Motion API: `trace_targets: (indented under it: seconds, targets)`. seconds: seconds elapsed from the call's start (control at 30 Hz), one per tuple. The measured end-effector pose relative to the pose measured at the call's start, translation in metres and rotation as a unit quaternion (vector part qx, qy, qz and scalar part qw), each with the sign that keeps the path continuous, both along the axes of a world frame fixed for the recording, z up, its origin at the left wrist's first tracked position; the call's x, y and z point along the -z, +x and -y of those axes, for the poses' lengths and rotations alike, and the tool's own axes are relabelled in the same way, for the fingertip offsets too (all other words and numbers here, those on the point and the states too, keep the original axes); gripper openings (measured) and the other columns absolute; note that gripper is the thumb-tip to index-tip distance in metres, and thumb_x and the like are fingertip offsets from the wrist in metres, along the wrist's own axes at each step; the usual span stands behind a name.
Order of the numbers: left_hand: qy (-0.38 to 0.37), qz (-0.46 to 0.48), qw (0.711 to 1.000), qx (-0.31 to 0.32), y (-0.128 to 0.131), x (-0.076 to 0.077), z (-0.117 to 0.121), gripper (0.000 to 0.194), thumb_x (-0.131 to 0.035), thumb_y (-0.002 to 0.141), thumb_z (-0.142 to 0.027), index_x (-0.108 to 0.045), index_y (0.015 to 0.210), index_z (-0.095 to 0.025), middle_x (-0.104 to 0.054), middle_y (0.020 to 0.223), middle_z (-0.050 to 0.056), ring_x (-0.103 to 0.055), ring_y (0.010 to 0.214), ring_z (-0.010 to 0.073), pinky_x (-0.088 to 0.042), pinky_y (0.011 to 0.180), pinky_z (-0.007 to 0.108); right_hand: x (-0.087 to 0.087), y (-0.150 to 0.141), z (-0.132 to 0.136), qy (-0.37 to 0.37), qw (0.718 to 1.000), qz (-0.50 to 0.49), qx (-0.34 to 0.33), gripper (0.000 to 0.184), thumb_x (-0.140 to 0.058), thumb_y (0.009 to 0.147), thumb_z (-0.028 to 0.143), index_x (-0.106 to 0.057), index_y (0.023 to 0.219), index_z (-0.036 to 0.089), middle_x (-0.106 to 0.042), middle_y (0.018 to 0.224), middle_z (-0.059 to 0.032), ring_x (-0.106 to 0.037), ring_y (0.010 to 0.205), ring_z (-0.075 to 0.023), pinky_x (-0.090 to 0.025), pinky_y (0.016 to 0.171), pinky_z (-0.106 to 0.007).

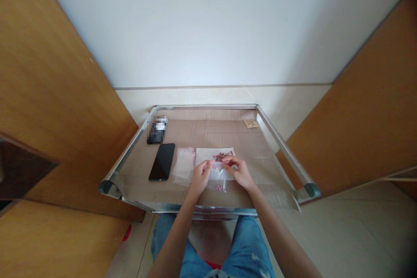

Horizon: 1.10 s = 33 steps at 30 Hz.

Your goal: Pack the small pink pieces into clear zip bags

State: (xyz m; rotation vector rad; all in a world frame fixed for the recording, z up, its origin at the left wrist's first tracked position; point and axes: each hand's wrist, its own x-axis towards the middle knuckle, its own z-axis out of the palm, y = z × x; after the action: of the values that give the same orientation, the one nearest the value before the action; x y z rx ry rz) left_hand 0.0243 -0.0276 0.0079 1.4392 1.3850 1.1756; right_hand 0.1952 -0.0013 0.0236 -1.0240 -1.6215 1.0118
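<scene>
A small clear zip bag (219, 176) hangs between my hands, with several pink pieces (219, 188) at its bottom. My left hand (202, 176) is closed, pinching the bag's top edge at its left end. At the right side of the same edge, my right hand (237, 170) is also closed, with its fingertips on the bag's mouth; whether they hold a pink piece too is too small to tell. Just beyond my fingers, a small pile of dark pink pieces (221, 156) lies on a white sheet (203, 154). Flat clear bags (184, 164) lie left of the sheet.
Brown cardboard (224, 127) lines a table with a raised metal frame (282, 143). A black phone (162, 162) lies on the left, with a blurred dark object (157, 130) behind it. A small tan paper piece (250, 124) sits at the back right. Wooden panels (361, 108) flank the table.
</scene>
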Motion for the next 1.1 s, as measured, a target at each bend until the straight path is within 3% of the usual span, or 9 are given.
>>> trace_targets:
  seconds: [0.17, 0.27, 0.33, 0.47, 0.57, 0.63, 0.77, 0.9, 1.1]
  targets:
    - [-0.014, 0.067, 0.997, -0.047, -0.003, 0.002, -0.002, 0.051, -0.030, 0.088, -0.052, -0.062, 0.103, -0.014, -0.067, 0.079, 0.007, -0.057, 0.067, 0.0147, -0.044, 0.061, 0.026, -0.057, 0.030, -0.009, 0.029, 0.999, 0.006, -0.042, 0.020, -0.067, 0.073, 0.039, -0.066, 0.084, 0.022, -0.067, 0.078, -0.0038, -0.061, 0.070, -0.0179, -0.048, 0.066, -0.032]
    - [-0.013, 0.087, 0.995, -0.044, -0.004, 0.005, -0.004, 0.050, -0.030, 0.088, -0.051, -0.062, 0.098, -0.014, -0.068, 0.079, 0.007, -0.057, 0.067, 0.0144, -0.044, 0.061, 0.026, -0.088, 0.047, -0.026, 0.085, 0.994, -0.063, 0.017, 0.023, -0.059, 0.078, 0.044, -0.064, 0.092, 0.026, -0.065, 0.077, -0.0025, -0.060, 0.069, -0.0176, -0.047, 0.064, -0.031]
    - [-0.011, 0.081, 0.996, -0.043, -0.003, 0.006, -0.004, 0.048, -0.031, 0.088, -0.050, -0.063, 0.095, -0.014, -0.067, 0.079, 0.007, -0.056, 0.066, 0.0141, -0.044, 0.061, 0.025, -0.098, 0.048, -0.041, 0.112, 0.993, -0.017, 0.020, 0.023, -0.055, 0.081, 0.044, -0.064, 0.090, 0.025, -0.065, 0.076, -0.0037, -0.061, 0.072, -0.0190, -0.046, 0.063, -0.032]
    - [-0.011, 0.066, 0.996, -0.051, -0.002, 0.004, -0.003, 0.045, -0.033, 0.088, -0.048, -0.063, 0.093, -0.015, -0.066, 0.078, 0.006, -0.056, 0.067, 0.0136, -0.044, 0.062, 0.025, -0.095, 0.034, -0.067, 0.116, 0.989, 0.089, -0.033, 0.017, -0.068, 0.070, 0.038, -0.066, 0.073, 0.021, -0.063, 0.065, -0.0024, -0.060, 0.066, -0.0186, -0.045, 0.063, -0.030]
    - [-0.014, 0.070, 0.996, -0.055, -0.002, 0.002, -0.003, 0.044, -0.034, 0.088, -0.047, -0.063, 0.092, -0.014, -0.066, 0.077, 0.006, -0.056, 0.066, 0.0133, -0.044, 0.062, 0.025, -0.090, 0.027, -0.079, 0.118, 0.992, -0.005, 0.051, 0.022, -0.063, 0.075, 0.039, -0.063, 0.086, 0.020, -0.065, 0.075, -0.0024, -0.059, 0.066, -0.0155, -0.045, 0.062, -0.028]
    - [-0.014, 0.073, 0.996, -0.057, -0.002, 0.001, -0.002, 0.043, -0.035, 0.087, -0.047, -0.063, 0.091, -0.015, -0.065, 0.078, 0.005, -0.056, 0.066, 0.0130, -0.044, 0.062, 0.025, -0.088, 0.025, -0.085, 0.115, 0.991, -0.030, 0.061, 0.024, -0.060, 0.077, 0.039, -0.062, 0.093, 0.020, -0.065, 0.076, -0.0018, -0.059, 0.066, -0.0148, -0.045, 0.062, -0.027]
    - [-0.014, 0.079, 0.995, -0.053, -0.001, 0.000, -0.002, 0.039, -0.038, 0.087, -0.045, -0.063, 0.089, -0.015, -0.065, 0.077, 0.004, -0.055, 0.066, 0.0125, -0.043, 0.062, 0.024, -0.079, 0.020, -0.099, 0.138, 0.983, 0.110, 0.040, 0.015, -0.063, 0.073, 0.033, -0.065, 0.078, 0.019, -0.065, 0.070, -0.0030, -0.056, 0.063, -0.0150, -0.043, 0.061, -0.028]
    - [-0.014, 0.084, 0.995, -0.051, -0.001, 0.001, -0.001, 0.039, -0.038, 0.086, -0.046, -0.062, 0.090, -0.015, -0.065, 0.078, 0.005, -0.055, 0.066, 0.0125, -0.043, 0.063, 0.024, -0.064, 0.005, -0.112, 0.109, 0.991, 0.070, 0.038, 0.022, -0.060, 0.075, 0.035, -0.064, 0.087, 0.017, -0.063, 0.073, -0.0031, -0.056, 0.063, -0.0143, -0.043, 0.060, -0.027]
    - [-0.012, 0.085, 0.995, -0.050, 0.000, 0.001, -0.003, 0.036, -0.043, 0.084, -0.046, -0.062, 0.086, -0.015, -0.064, 0.076, 0.004, -0.055, 0.066, 0.0129, -0.043, 0.064, 0.025, -0.039, -0.026, -0.127, 0.042, 0.997, -0.009, -0.063, 0.029, -0.061, 0.069, 0.035, -0.058, 0.092, 0.017, -0.056, 0.067, 0.0016, -0.057, 0.059, -0.0125, -0.044, 0.059, -0.027]
